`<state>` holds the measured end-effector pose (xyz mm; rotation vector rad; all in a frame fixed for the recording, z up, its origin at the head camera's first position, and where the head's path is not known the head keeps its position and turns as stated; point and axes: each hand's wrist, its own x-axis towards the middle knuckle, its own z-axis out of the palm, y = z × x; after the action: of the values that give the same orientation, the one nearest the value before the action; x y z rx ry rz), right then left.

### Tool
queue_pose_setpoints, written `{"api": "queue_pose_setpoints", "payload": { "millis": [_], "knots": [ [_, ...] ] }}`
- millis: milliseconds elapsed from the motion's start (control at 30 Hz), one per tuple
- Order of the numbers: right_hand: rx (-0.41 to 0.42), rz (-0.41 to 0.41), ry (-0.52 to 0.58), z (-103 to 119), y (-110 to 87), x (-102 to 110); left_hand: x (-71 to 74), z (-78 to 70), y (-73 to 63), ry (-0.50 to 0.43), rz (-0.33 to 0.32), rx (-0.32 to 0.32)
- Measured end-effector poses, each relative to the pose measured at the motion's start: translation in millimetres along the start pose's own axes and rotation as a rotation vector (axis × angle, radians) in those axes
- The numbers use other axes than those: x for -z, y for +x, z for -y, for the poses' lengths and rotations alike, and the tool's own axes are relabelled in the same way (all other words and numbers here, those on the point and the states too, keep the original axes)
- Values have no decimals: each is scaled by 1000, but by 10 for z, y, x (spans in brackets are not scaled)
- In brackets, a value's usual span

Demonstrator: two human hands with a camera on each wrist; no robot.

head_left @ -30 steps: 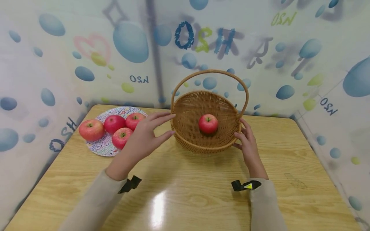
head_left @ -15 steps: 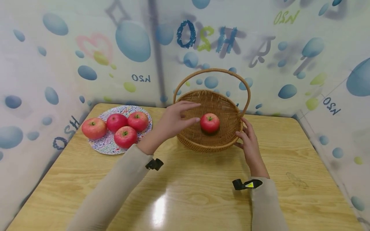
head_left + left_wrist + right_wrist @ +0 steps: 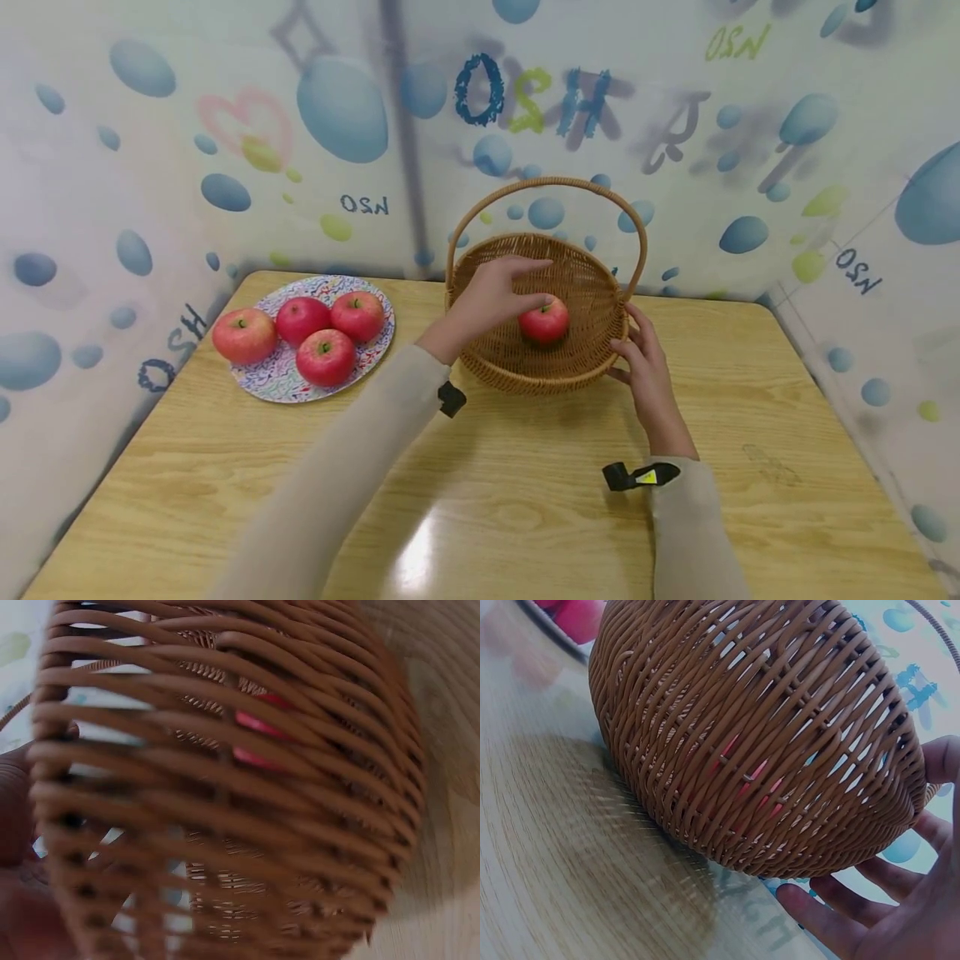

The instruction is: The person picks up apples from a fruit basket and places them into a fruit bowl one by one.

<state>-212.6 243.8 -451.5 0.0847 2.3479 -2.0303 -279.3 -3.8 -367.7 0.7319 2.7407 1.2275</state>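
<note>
A brown wicker basket [image 3: 517,381] with an arched handle [image 3: 553,181] stands on the table, its opening tilted toward me. One red apple [image 3: 545,325] lies inside it; bits of its red show through the weave in both wrist views. My left hand [image 3: 491,292] reaches over the basket's left rim, thumb and fingers spread apart, with the thumb tip overlapping the top of the apple in the head view. My right hand [image 3: 647,375] grips the right rim, thumb over the edge and fingers [image 3: 821,911] along the outside wall.
To the left, a round patterned plate [image 3: 262,385] carries several red apples [image 3: 326,357]. The wooden table [image 3: 525,517] meets a wall [image 3: 247,200] with blue drop shapes behind the basket. Black wrist cameras sit on both sleeves.
My left hand has moved right, from beside the basket's left rim to over the apple inside. My right hand keeps its hold on the rim; basket and apples stay put.
</note>
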Motion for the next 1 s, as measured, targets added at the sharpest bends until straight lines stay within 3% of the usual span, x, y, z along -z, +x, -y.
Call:
{"api": "queue_pose_setpoints", "payload": {
  "millis": [333,633,767,1000],
  "knots": [
    [-14,-8,-1,-8,-2,15,-150,43,249,79,76,103],
    [17,-1,-1,5,14,7,-231,183,323,126,118,85],
    [22,-3,-7,5,13,0,-249,212,347,109,185,79],
    [29,2,-4,-5,9,-18,-269,271,366,219,353,86]
  ]
}}
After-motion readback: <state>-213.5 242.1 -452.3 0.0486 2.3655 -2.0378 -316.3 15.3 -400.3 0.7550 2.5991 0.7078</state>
